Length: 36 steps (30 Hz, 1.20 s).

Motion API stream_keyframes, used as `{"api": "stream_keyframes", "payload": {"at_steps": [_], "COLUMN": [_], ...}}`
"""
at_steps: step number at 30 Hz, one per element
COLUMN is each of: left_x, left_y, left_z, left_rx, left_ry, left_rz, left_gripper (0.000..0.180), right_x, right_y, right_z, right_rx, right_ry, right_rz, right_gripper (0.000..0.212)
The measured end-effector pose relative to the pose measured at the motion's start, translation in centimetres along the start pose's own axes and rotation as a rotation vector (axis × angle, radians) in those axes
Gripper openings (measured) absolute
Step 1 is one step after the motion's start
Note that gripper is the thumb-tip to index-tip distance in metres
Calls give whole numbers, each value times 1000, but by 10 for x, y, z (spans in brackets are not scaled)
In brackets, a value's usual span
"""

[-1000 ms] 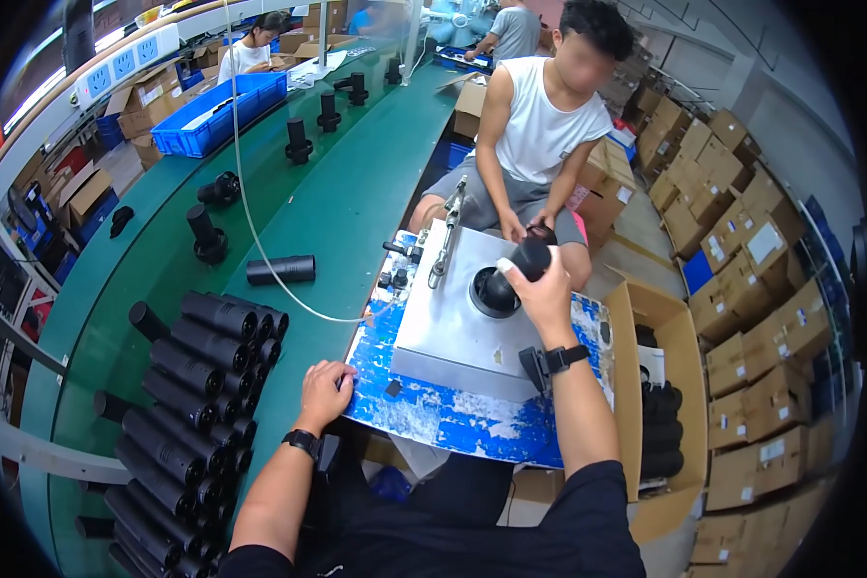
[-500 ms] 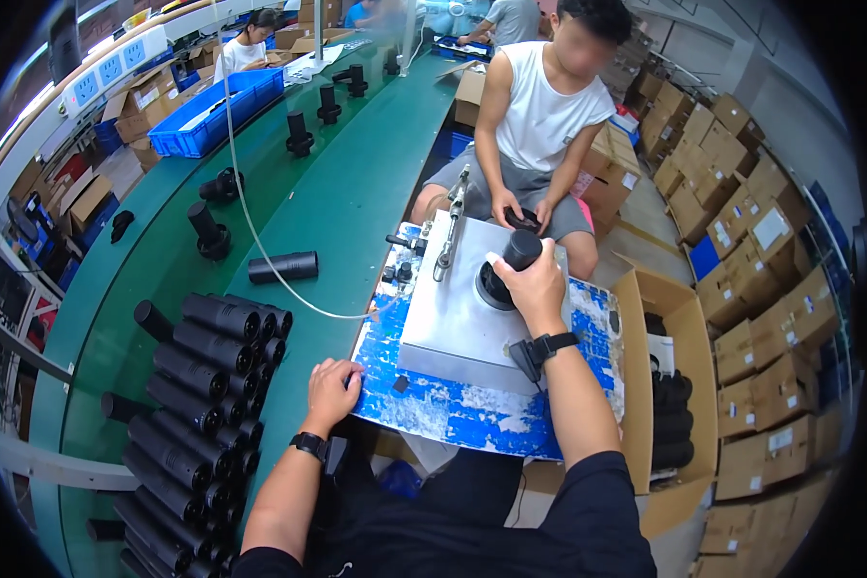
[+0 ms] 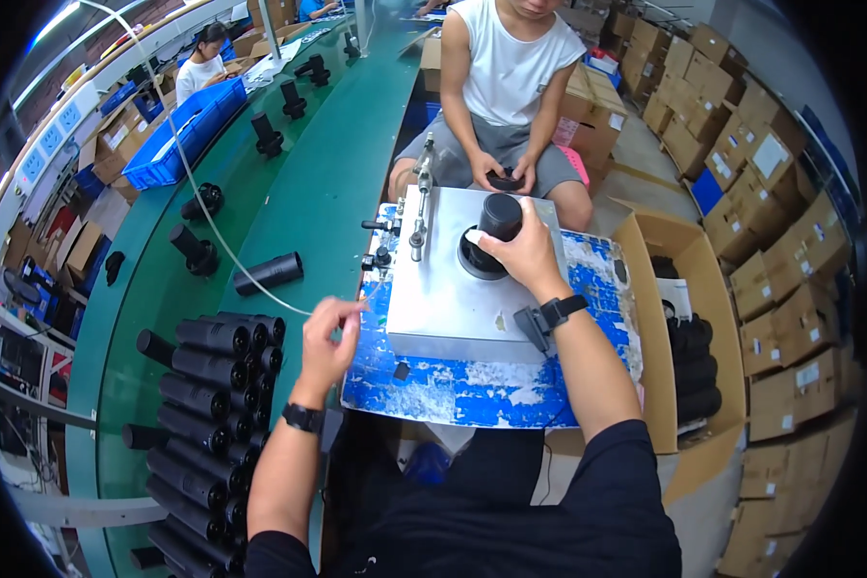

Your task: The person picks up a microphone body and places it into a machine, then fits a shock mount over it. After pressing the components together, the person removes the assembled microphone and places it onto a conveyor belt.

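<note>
My right hand is wrapped round a black cylindrical part. This part stands slightly tilted in a dark round seat on top of a metal box. A toggle clamp or small cylinder with a metal rod rises beside it on the left. My left hand is raised over the left edge of the blue board, loosely curled with the thumb apart, close to a thin pale hose. I see nothing in it. Nearby on the green bench lies a loose black tube.
Black tubes are stacked at my left. Several black flanged parts stand along the green bench, beyond them a blue bin. Opposite me a seated person handles a dark round part. An open carton of black parts is at my right.
My left hand has risen from the board's edge, its fingers curling in. The right hand keeps its hold on the black part. The whole view has shifted a little.
</note>
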State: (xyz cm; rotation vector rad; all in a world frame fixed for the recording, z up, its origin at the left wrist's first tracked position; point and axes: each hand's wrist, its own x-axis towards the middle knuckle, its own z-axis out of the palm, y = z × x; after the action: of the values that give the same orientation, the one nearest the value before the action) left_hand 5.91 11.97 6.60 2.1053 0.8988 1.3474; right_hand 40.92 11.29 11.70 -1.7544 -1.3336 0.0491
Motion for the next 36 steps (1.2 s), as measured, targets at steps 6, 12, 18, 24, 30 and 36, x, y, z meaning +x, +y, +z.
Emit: {"api": "stream_keyframes", "payload": {"at_steps": [6,12,18,24,30,36], "left_x": [86,127,144,143,142,141], "left_y": [-55,-110,-114,-118,-110,-116], "left_z": [18,43,52,60,68,59], "left_rx": [115,312,321,290,256,252], "left_ry": [-131,-176,-455,-479,-515,-517], "left_rz": [-36,29,-172,-237,-218,-238], "left_gripper": [18,37,47,47,48,49], "right_x": [8,8,16,10,25,22], "right_y": [-10,-11,21,2,26,12], "right_z": [-23,-20,-23,-23,-32,-22], "right_rx": [150,15,339,403,409,452], "right_ry": [-256,-195,-417,-362,-448,-501], "right_rz": [-17,-68,2,13,-46,-51], "right_gripper": [72,65,66,66,67,68]}}
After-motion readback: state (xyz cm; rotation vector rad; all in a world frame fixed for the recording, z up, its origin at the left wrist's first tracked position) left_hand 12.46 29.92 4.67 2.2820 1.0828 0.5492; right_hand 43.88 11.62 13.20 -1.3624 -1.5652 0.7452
